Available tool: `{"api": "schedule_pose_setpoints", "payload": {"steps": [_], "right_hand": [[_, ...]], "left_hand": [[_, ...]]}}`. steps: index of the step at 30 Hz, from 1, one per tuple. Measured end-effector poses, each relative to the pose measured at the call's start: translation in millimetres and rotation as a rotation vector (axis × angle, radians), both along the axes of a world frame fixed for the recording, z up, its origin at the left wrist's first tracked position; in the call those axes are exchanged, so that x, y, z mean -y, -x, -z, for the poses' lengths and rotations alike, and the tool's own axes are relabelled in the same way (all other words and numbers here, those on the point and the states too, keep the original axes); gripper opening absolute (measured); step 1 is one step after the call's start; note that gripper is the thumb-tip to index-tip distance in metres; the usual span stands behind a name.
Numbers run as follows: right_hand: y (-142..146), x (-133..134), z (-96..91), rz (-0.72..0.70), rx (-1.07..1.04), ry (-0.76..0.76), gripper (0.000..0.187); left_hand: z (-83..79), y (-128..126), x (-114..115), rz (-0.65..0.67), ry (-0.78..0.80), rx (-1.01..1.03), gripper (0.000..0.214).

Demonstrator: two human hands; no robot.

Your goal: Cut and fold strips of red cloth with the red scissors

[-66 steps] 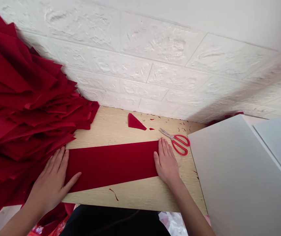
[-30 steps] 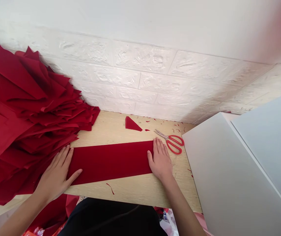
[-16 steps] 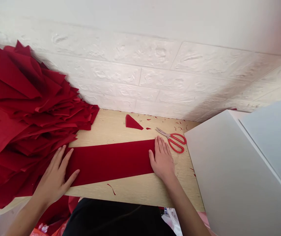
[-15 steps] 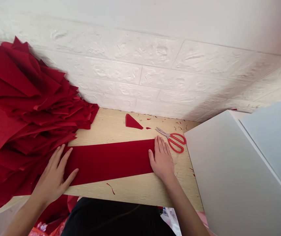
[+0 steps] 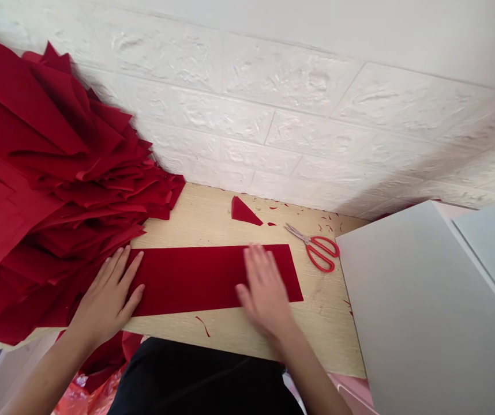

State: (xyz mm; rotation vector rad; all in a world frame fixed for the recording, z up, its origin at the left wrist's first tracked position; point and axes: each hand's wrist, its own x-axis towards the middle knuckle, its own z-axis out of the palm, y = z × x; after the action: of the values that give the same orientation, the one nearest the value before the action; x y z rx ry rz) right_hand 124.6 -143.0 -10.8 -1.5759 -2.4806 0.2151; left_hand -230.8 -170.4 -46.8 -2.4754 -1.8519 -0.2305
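Observation:
A dark red strip of fabric [image 5: 191, 279] lies flat across the pale wooden table. Its slanted right end is in sight, while the left end merges with the red pile. My left hand [image 5: 108, 294] rests palm down on the strip's left part, fingers spread. Toward the other end, my right hand [image 5: 267, 288] lies over the strip, slightly blurred, with fingers stretched out and thumb apart. Neither hand grips anything. Red-handled scissors [image 5: 321, 248] lie to the right of the strip, blades slightly parted and pointing up-left.
A big heap of red fabric pieces [image 5: 57, 173] covers the table's left side. Near the textured white wall [image 5: 239, 115] lie a red offcut [image 5: 246, 212] and small scraps. A white box-like panel [image 5: 420, 311] stands at the right edge of the wooden table [image 5: 321, 334].
My right hand has slid left from the strip's right end onto its surface, uncovering that end. My left hand stays on the left part. The view has shifted slightly.

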Motion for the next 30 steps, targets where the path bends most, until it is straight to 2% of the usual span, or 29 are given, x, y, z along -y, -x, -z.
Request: {"api": "schedule_pose_setpoints", "payload": {"steps": [3,5,7,11,12,13,14,16,21,23,24,26,29,30], "right_hand": [[50,9,-6.2,-0.28,-0.039,0.124,0.071],[57,9,-0.4,-0.291,-0.038,0.185,0.069],[33,8,9.3,-0.184,-0.011,0.224,0.069],[-54,7,23.0,0.34,0.118,0.157,0.065],[-69,8,24.0,0.43,0.136,0.122,0.065],[-76,9,24.1,0.449,0.144,0.099,0.065],[-76,11,23.6,0.427,0.142,0.08,0.065],[-55,14,20.8,0.291,0.109,0.076,0.068],[37,7,6.8,-0.058,-0.03,0.146,0.074],[50,0,5.0,-0.201,-0.046,0.19,0.072],[47,-3,6.1,-0.233,-0.04,0.207,0.071],[25,-6,11.4,-0.166,0.003,0.22,0.069],[-24,-8,20.8,0.158,0.097,0.163,0.067],[-39,-8,23.3,0.211,0.119,0.137,0.066]], "left_hand": [[-0.5,-1,-1,0.011,-0.029,-0.023,0.068],[-0.5,-1,-1,0.022,-0.042,-0.03,0.068],[0.1,-1,-2,0.037,-0.052,-0.035,0.069],[2.1,1,-2,0.035,-0.053,-0.028,0.069],[2.5,1,-2,0.029,-0.053,-0.024,0.069],[2.8,1,-2,0.024,-0.053,-0.021,0.069],[2.9,1,-2,0.02,-0.052,-0.02,0.069],[2.5,0,-2,0.012,-0.044,-0.017,0.07],[-0.7,-1,-1,-0.007,0.013,-0.034,0.071],[-1.1,-1,0,-0.007,0.027,-0.042,0.072],[-1.0,0,-1,-0.005,0.025,-0.041,0.072],[-0.3,0,-1,0.0,0.008,-0.035,0.072],[0.0,-2,-2,-0.01,-0.003,-0.026,0.073],[-0.4,-3,-2,-0.017,0.004,-0.026,0.075]]}}
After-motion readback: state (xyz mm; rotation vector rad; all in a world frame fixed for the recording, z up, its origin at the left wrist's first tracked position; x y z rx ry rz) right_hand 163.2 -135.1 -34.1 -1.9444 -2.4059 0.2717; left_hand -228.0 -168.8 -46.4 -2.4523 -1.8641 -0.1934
